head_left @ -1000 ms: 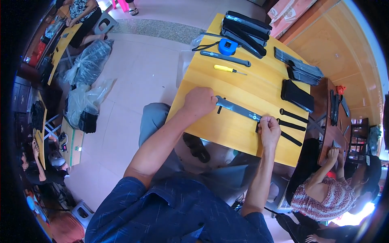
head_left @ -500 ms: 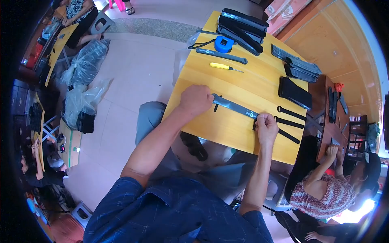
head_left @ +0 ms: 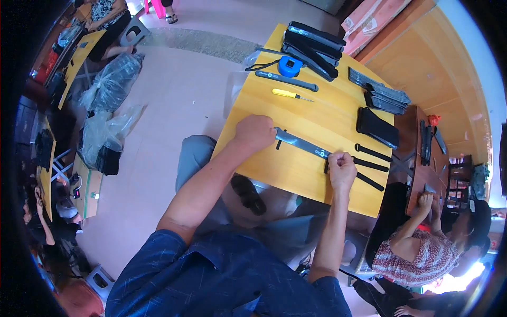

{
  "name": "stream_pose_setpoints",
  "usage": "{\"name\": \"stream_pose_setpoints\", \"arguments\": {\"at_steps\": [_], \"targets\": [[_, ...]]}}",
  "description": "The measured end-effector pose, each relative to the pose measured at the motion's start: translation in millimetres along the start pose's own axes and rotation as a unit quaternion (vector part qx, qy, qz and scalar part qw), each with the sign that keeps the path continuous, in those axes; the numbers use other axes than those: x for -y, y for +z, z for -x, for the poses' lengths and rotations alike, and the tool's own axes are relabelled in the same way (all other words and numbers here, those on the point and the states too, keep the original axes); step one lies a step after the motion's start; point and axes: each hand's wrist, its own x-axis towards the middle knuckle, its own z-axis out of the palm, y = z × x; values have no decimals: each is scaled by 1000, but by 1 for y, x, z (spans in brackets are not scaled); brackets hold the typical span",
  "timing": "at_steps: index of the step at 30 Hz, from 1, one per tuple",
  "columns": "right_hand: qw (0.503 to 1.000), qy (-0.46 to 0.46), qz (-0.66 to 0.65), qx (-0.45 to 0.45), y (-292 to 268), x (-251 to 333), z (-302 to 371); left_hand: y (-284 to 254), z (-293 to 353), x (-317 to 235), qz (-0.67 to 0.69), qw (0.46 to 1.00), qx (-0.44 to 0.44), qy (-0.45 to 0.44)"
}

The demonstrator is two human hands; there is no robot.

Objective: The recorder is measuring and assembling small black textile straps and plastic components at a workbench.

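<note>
A flat grey strap [head_left: 301, 143] with a small printed mark is stretched between my hands, just over the yellow table [head_left: 253, 158]. My left hand [head_left: 256, 131] is a closed fist around its left end. The right end is pinched between the thumb and fingers of my right hand [head_left: 342, 170]. A narrow black strip [head_left: 279, 145] sticks out across the strap beside my left fist, and another dark piece shows partly behind my right fingers. Close to my right hand lie a black strap with a looped end [head_left: 373, 152] and two other black straps, partly covered by that hand.
Farther back lie a yellow screwdriver [head_left: 285, 93], a similar grey strap [head_left: 288, 80] and a blue tape measure [head_left: 289, 66]. Piled black straps [head_left: 312, 45], a grey bundle [head_left: 377, 92] and a black stack [head_left: 377, 128] line the far and right sides. A co-worker [head_left: 412, 253] sits at right.
My hands hold the strap in nearly the same pose. The view has shifted slightly, so the table and the things on it appear a little lower and farther left.
</note>
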Motion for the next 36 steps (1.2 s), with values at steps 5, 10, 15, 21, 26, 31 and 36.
{"name": "stream_pose_setpoints", "arguments": {"at_steps": [5, 10, 15, 21, 26, 31, 36], "targets": [[991, -90, 87, -55, 2, 7, 7, 17, 1, 19, 28, 995, -89, 39], [959, -191, 179, -107, 0, 39, 49, -1, 41, 13, 119, 984, -112, 67], [905, -350, 241, -5, 29, 54, 71, 37, 83, -3, 41, 963, -160, 214], [875, -315, 353, 105, 36, 38, 69, 70, 96, -29, -28, 947, -111, 301], [875, -302, 351, 141, 31, 34, 67, 68, 82, -30, -60, 955, -92, 275], [887, -293, 329, 140, 27, 34, 66, 54, 74, 1, -54, 969, -77, 226], [892, -284, 322, 141, 28, 35, 66, 41, 76, 17, -90, 974, -53, 201]]}}
